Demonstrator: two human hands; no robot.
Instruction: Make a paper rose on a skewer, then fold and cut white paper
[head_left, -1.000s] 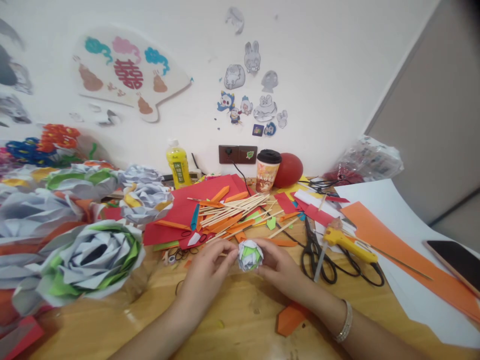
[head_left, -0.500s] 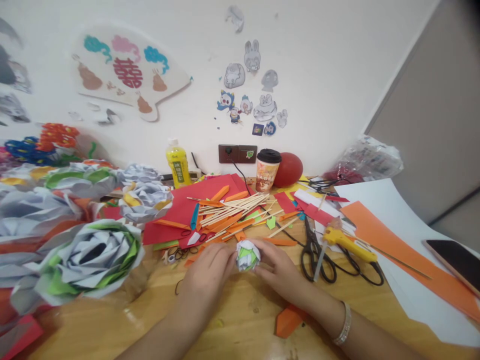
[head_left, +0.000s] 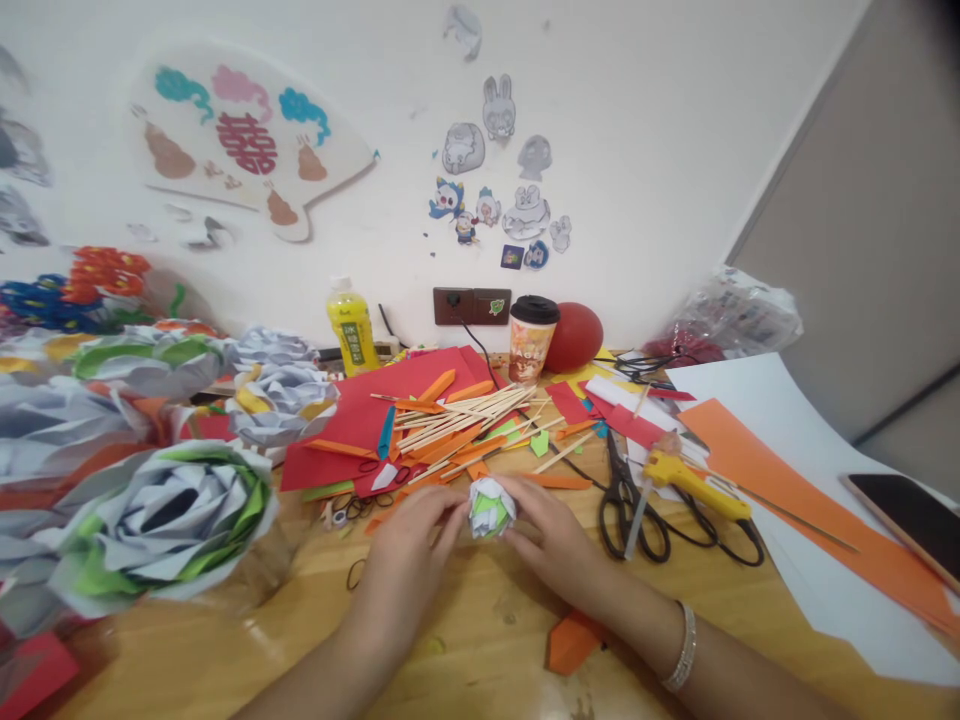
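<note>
A small rolled paper flower [head_left: 490, 506], white with green inside, sits between both my hands just above the wooden table [head_left: 465, 640]. My left hand [head_left: 409, 555] pinches its left side with closed fingers. My right hand [head_left: 551, 540] curls round its right side, and a silver bracelet [head_left: 681, 648] sits on that wrist. Behind the flower lies a heap of thin wooden sticks [head_left: 465, 415] on red paper sheets [head_left: 375, 415].
Large white, green and orange paper flowers [head_left: 161, 520] fill the left. Black scissors [head_left: 626, 495] and a yellow glue gun [head_left: 701, 485] lie to the right, with orange paper [head_left: 817, 520] on white paper and a phone [head_left: 904, 515]. A yellow bottle [head_left: 351, 325], a cup [head_left: 531, 338] and a red ball [head_left: 576, 337] stand at the wall.
Both hands have turned the small flower a little and brought it slightly lower and left. The view has shifted a bit; nothing else on the table moved.
</note>
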